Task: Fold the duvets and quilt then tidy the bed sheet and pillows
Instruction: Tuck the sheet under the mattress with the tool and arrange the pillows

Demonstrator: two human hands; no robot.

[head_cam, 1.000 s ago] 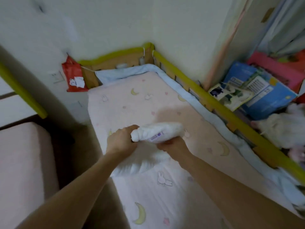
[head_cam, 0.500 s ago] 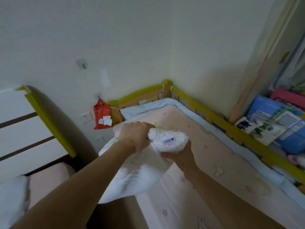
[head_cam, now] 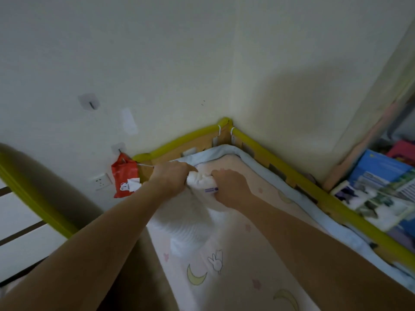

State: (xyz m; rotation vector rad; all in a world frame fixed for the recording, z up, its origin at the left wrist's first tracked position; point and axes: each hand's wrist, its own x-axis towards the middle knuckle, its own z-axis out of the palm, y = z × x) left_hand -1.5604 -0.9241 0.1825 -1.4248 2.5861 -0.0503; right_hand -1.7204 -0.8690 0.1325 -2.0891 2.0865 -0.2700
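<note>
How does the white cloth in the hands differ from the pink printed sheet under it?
The white cloth is plain, with a purple tag; the pink printed sheet carries moons and rabbits. The cloth is bunched at its top, gripped by the left hand and right hand; the sheet lies spread flat. Both are soft bedding on the bed.

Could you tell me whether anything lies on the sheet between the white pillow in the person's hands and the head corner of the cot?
Nothing visible does. Both the left hand and the right hand grip the white pillow, and the pink sheet beyond it looks bare up to the yellow-padded corner rail.
</note>
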